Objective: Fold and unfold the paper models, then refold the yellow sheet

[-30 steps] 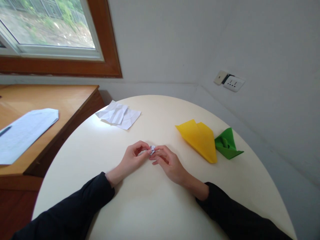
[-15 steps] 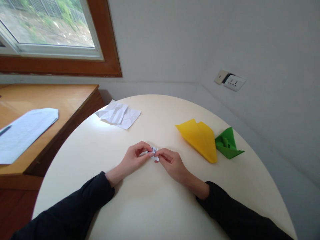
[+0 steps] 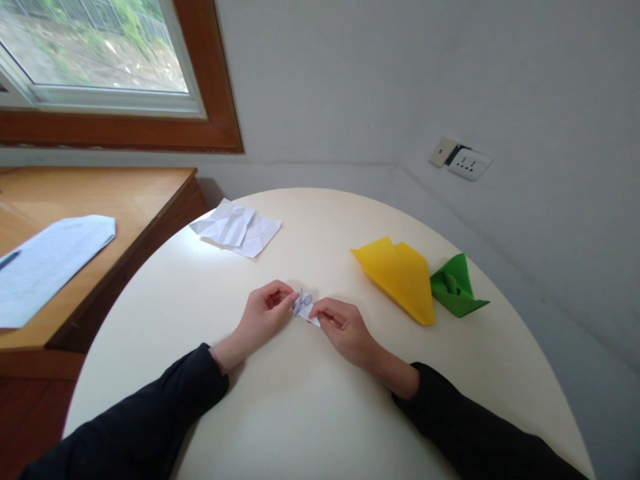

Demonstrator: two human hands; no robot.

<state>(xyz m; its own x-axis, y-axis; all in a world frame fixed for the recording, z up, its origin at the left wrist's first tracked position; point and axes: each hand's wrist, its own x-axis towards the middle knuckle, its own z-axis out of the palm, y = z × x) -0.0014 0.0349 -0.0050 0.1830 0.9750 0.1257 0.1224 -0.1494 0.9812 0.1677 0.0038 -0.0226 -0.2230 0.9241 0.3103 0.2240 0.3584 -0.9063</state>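
Your left hand (image 3: 263, 313) and right hand (image 3: 343, 327) pinch a small, tightly folded white paper piece (image 3: 303, 307) between them, each grip clamped on it, at the centre of the round cream desk (image 3: 300, 413); pull too hard and the thin creased paper could tear.

The hands drew slightly apart: the left hand (image 3: 263, 317) shifted a little left and the right hand (image 3: 343, 327) a little right and nearer the person. The small white paper (image 3: 304, 307) between their fingertips, mostly hidden before, showed more, stretched between both pinches.
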